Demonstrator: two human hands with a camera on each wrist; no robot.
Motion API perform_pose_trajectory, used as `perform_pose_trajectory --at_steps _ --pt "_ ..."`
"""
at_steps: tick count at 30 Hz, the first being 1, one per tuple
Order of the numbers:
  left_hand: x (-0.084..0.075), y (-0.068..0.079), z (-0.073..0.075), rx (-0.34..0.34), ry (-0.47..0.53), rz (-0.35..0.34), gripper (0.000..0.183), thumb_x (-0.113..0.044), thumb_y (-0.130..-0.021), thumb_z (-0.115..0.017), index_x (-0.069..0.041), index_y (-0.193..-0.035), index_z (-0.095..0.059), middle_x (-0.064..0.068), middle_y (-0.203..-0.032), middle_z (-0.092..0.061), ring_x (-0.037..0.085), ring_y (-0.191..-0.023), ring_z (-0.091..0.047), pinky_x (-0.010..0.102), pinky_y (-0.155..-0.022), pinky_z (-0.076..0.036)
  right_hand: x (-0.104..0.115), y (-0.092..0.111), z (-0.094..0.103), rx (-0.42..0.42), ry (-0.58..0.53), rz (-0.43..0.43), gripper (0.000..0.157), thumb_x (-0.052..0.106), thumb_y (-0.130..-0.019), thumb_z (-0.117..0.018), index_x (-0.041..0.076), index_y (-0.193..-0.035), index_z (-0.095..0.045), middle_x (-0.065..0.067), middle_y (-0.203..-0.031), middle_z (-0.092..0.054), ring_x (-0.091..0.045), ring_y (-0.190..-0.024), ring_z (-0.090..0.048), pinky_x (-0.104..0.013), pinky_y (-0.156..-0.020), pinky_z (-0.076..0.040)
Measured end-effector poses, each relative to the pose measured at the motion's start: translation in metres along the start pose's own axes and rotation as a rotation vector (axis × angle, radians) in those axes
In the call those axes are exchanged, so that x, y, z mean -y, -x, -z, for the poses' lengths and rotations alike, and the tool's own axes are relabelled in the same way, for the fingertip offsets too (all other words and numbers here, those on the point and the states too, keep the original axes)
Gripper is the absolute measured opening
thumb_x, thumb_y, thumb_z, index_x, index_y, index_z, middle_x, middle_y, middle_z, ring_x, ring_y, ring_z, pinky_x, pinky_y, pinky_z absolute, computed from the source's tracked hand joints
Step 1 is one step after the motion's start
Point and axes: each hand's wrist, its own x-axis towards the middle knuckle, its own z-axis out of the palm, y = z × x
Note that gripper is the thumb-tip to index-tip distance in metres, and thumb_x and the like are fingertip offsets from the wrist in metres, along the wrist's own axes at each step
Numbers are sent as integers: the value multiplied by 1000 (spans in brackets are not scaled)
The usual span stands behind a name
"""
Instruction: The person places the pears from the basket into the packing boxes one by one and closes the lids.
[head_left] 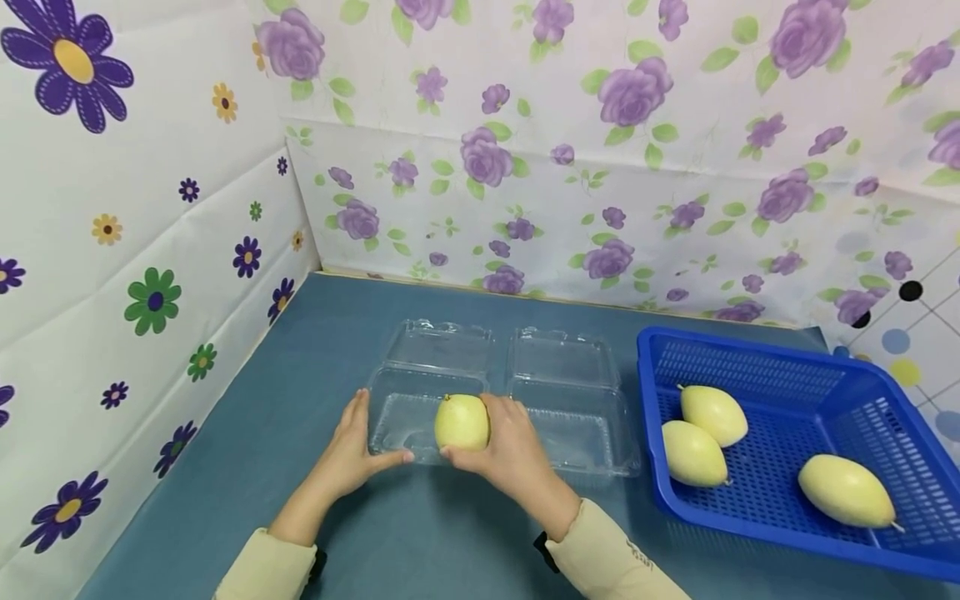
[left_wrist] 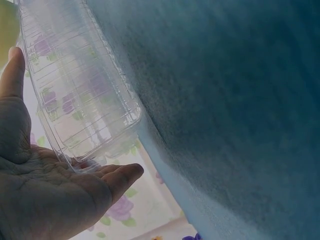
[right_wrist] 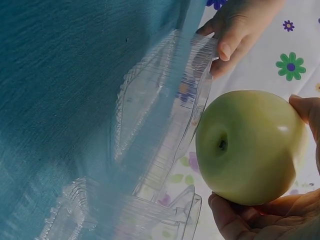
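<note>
My right hand (head_left: 510, 442) grips a pale yellow pear (head_left: 462, 422) between thumb and fingers, over the near part of the left clear plastic clamshell box (head_left: 397, 375). In the right wrist view the same pear (right_wrist: 250, 150) shows its dimpled end and appears close to the box wall. My left hand (head_left: 351, 450) is at the left box's near-left corner, thumb stretched along the front and fingers straight by the side. From the left wrist, this box (left_wrist: 85, 95) appears beside the palm, with the fingers partly behind it. A second clamshell box (head_left: 570, 417) stands to the right, its lid raised too.
A blue plastic basket (head_left: 757, 533) stands at the right with three pale pears (head_left: 847, 490) inside. Blue-green cloth (head_left: 285, 367) covers the table. Flower-patterned sheets (head_left: 525, 192) line the back and left sides.
</note>
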Motion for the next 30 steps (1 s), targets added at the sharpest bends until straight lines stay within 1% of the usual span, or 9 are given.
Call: perform_pose_trajectory --at_steps 12,18,25,30 --pt "0 -3 -1 -9 1 -8 121 -42 -74 -80 9 -149 0 30 -155 1 51 -140 -7 66 -107 -23 -2 -7 -5 -11 -29 -33 73 42 -70 -82 0 -124 -55 -16 -114 -61 -31 -101 -54 -42 -74 -48" --pt "-1 -4 0 -1 -6 -6 123 -45 -73 -80 9 -149 0 30 -155 1 50 -141 -6 65 -108 -22 -1 -9 -8 0 -15 -32 76 43 -71 -82 -1 -125 -54 -17 -115 -60 -31 -102 -54 -43 -74 -49" --pt "-1 -5 -1 -3 2 -26 121 -44 -74 -80 9 -149 0 30 -155 1 50 -141 -5 66 -108 -21 0 -12 -12 -3 16 -37 78 44 -70 -83 -2 -125 -53 -16 -112 -60 -30 -98 -54 -44 -76 -48" --pt "1 -4 -1 6 4 -13 121 -43 -74 -80 9 -149 1 29 -155 2 48 -142 -4 65 -109 -20 2 -14 -17 7 9 -52 78 46 -70 -82 -2 -125 -53 -16 -115 -60 -31 -100 -53 -43 -75 -48"
